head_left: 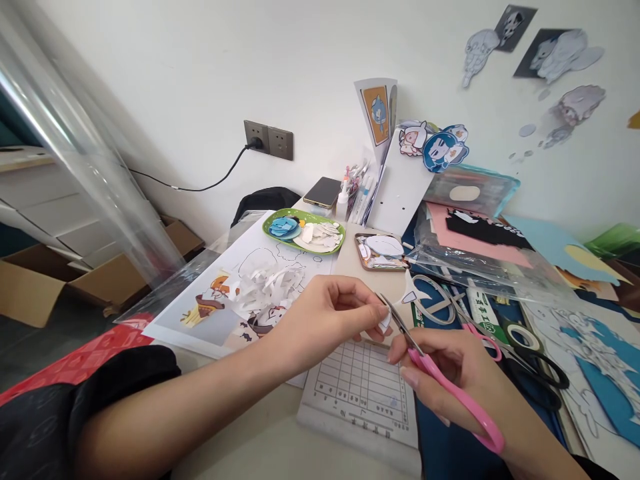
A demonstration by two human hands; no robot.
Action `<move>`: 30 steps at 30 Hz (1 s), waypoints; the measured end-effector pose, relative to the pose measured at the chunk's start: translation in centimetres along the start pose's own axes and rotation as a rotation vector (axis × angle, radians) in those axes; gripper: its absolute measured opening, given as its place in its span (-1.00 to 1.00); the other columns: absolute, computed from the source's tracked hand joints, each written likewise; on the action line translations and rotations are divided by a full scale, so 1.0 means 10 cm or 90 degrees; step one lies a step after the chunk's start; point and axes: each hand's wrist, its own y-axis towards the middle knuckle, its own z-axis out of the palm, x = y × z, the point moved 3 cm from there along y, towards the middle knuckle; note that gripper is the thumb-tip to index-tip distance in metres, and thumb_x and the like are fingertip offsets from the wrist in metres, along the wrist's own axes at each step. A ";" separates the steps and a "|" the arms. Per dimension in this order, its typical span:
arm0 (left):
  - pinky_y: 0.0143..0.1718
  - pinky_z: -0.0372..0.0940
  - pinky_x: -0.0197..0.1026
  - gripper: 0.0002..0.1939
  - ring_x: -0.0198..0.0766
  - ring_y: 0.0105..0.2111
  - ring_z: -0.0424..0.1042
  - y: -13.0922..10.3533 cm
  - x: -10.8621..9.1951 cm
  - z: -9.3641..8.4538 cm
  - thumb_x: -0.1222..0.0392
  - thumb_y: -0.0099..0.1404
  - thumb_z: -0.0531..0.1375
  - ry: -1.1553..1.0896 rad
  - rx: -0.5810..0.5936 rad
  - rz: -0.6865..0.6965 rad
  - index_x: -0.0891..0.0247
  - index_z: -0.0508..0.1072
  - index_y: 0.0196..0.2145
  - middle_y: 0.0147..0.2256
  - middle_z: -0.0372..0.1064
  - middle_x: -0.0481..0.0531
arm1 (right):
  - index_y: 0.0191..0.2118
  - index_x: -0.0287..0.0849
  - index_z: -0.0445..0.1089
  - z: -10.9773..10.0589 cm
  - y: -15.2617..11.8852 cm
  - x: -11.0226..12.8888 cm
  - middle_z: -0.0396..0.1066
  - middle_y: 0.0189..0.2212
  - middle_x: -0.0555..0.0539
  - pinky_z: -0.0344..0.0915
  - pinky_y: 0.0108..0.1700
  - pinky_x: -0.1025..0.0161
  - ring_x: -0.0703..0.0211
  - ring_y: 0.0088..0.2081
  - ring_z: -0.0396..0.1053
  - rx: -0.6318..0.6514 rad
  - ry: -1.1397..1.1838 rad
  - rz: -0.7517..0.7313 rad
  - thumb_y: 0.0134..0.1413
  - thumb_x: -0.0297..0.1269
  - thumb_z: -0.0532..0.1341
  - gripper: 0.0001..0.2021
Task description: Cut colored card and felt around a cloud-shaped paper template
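Observation:
My left hand [345, 307] pinches a small white paper piece [386, 321] between thumb and fingers. Pink-handled scissors [450, 383] are in my right hand [445, 373], their blades pointing up and left against the paper's edge. Below both hands lies a printed form pad [360, 393] with a ruled grid. Left of my left hand, curled white paper strips [270, 287] are heaped on a large printed sheet [200, 333] with a cartoon picture. A green tray [305, 230] behind holds blue and white paper cutouts.
A small brown tray [383, 252] of cutouts stands beyond my hands. To the right lie white-handled scissors [435, 300], black-handled scissors [537, 373], a glue tube [483, 307] and tape rolls [524, 337]. A phone [323, 192] and a small bottle [343, 202] are near the wall.

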 end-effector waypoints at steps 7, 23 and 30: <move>-0.50 0.24 -0.43 -0.92 -0.44 -0.55 0.39 0.00 0.01 0.00 0.31 0.11 0.26 -0.015 0.009 0.006 0.32 0.47 -0.51 -0.59 0.46 -0.06 | -0.40 -0.16 0.33 0.01 0.02 0.00 -0.01 -0.65 0.17 -0.07 -0.61 0.38 0.38 -0.65 -0.05 -0.022 -0.014 0.019 0.05 -0.44 0.14 -0.93; -0.51 0.23 -0.42 -0.90 -0.42 -0.55 0.40 -0.01 0.02 0.00 0.28 0.12 0.27 -0.023 0.004 -0.004 0.32 0.46 -0.52 -0.59 0.46 -0.04 | -0.40 -0.15 0.32 0.02 0.03 -0.02 -0.04 -0.65 0.16 -0.07 -0.61 0.37 0.37 -0.64 -0.08 -0.039 -0.061 0.045 0.00 -0.47 0.14 -0.92; -0.50 0.23 -0.42 -0.89 -0.42 -0.55 0.39 0.01 0.02 -0.01 0.26 0.12 0.27 -0.019 0.005 -0.009 0.32 0.46 -0.52 -0.59 0.47 -0.03 | -0.44 -0.16 0.33 0.03 0.04 -0.03 -0.07 -0.66 0.17 -0.16 -0.60 0.35 0.36 -0.62 -0.14 -0.071 -0.073 0.061 -0.08 -0.46 0.14 -0.92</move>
